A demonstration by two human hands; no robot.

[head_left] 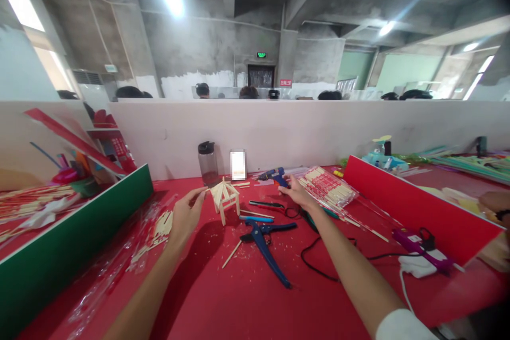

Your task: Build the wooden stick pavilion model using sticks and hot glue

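Note:
A small pavilion model (225,197) made of pale wooden sticks stands in front of me, with a peaked roof and thin legs. My left hand (186,217) is closed in a pinch at the left edge of its roof. Further right, my right hand (299,194) has its fingers round the handle of a blue glue gun (274,174), which points left. Between the hands lie a red and black utility knife (266,205), a light blue pen-like stick (257,219) and blue-handled cutters (268,249). One loose stick (231,254) rests beside the cutters' jaws.
Short cut sticks (162,224) are heaped on the left near clear plastic wrap. Packs of sticks (324,186) lie at right. A dark bottle (207,163) stands by the white partition (303,127). Green (79,223) and red (414,204) boards flank the table. A black cable (319,271) crosses it.

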